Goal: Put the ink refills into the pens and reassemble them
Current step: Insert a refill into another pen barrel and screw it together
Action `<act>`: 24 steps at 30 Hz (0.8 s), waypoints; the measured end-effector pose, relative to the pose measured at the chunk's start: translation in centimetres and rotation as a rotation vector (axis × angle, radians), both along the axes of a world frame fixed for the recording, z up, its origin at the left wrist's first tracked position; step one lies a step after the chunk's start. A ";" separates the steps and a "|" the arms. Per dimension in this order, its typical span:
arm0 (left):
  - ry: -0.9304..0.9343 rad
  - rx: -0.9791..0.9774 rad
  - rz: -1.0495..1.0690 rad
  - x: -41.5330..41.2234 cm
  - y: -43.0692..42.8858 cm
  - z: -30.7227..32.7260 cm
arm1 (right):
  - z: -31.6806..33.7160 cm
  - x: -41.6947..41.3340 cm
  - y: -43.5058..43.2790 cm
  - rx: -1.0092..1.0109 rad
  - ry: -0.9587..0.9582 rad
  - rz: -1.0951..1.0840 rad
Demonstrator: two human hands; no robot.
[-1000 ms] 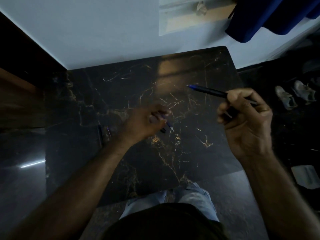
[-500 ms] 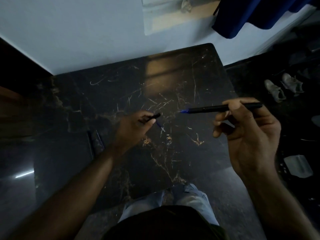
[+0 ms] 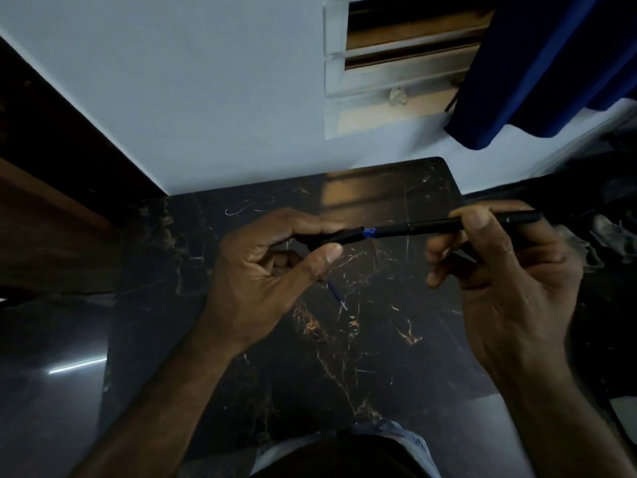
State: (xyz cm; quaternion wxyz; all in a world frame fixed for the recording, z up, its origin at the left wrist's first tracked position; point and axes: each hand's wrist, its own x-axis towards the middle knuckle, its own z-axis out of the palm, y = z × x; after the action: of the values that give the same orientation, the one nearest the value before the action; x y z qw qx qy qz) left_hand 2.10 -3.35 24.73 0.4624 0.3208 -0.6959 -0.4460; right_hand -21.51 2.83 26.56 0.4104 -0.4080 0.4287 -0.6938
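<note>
The right hand point(image 3: 510, 281) pinches a black pen barrel point(image 3: 448, 226) between thumb and forefinger, its blue tip end pointing away from that grip toward the left hand point(image 3: 262, 270), which clasps a black cap point(image 3: 341, 236) whose mouth meets the blue tip; below the left thumb, a blue refill point(image 3: 336, 295) lies on the dark marble table point(image 3: 379, 357)

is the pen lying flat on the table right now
No, the pen is held up above the table, its barrel pinched in the right hand while the left hand holds the cap at its tip.
</note>
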 end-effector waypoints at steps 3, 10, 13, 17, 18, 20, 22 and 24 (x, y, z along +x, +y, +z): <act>-0.031 -0.019 0.007 -0.1 0.0 0.3 | -0.2 0.2 -0.1 0.006 -0.010 0.043; 0.053 0.084 0.000 -2.0 0.5 0.6 | -0.6 0.4 -0.9 0.021 -0.109 0.125; 0.075 0.079 -0.003 -2.7 0.2 1.1 | -0.4 -0.1 -1.5 -0.017 -0.143 0.197; -0.019 0.053 -0.049 -2.4 -1.3 1.2 | -2.3 -1.8 -2.2 0.048 -0.114 0.346; -0.099 0.067 -0.070 -2.1 -1.9 0.7 | -3.5 -2.4 -2.1 0.095 -0.019 0.387; -0.320 0.115 -0.086 -1.4 -2.7 -1.0 | -7.0 -3.8 -2.1 0.169 0.307 0.436; -0.459 0.242 -0.040 -0.5 -2.7 -3.6 | -11.6 -4.6 -2.7 0.208 0.684 0.355; -0.440 0.393 0.116 1.1 -1.7 -6.2 | -17.0 -4.5 -3.3 0.247 0.924 0.189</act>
State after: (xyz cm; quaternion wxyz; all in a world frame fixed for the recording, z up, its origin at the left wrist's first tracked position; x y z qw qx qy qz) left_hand 3.15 -5.00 18.53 0.2543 0.5322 -0.6603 -0.4648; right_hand -25.97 -0.45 9.51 0.2839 -0.6586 0.6062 -0.3437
